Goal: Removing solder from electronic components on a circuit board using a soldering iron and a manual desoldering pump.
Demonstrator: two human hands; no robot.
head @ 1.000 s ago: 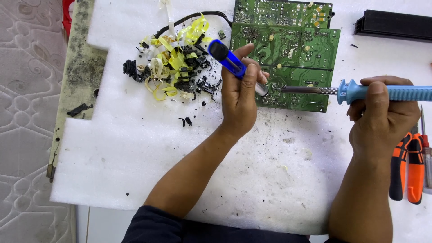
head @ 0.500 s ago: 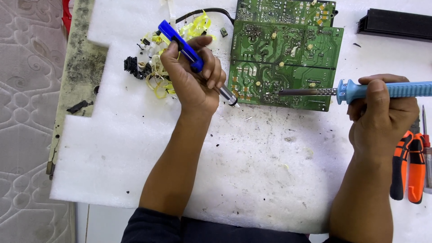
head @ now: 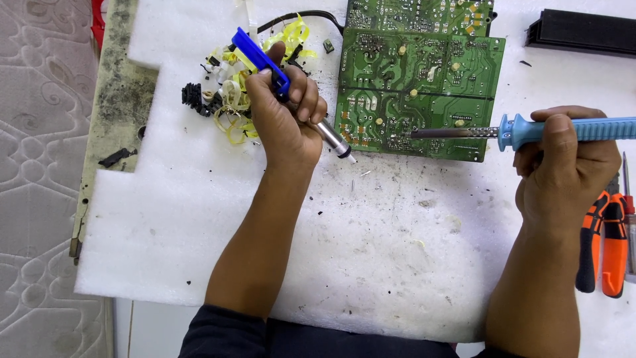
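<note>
Green circuit board (head: 424,86) lies at the foam sheet's (head: 199,219) far edge; right hand (head: 563,172) grips the blue soldering iron (head: 530,130), tip on its near edge. Left hand (head: 285,119) clasps a blue desoldering pump (head: 285,83) just beside it.

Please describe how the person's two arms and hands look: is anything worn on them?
Both hands, the left hand and the right hand, are bare: no gloves, rings or watch. The forearms are uncovered. A dark navy fabric sleeve shows at the left upper arm.
</note>
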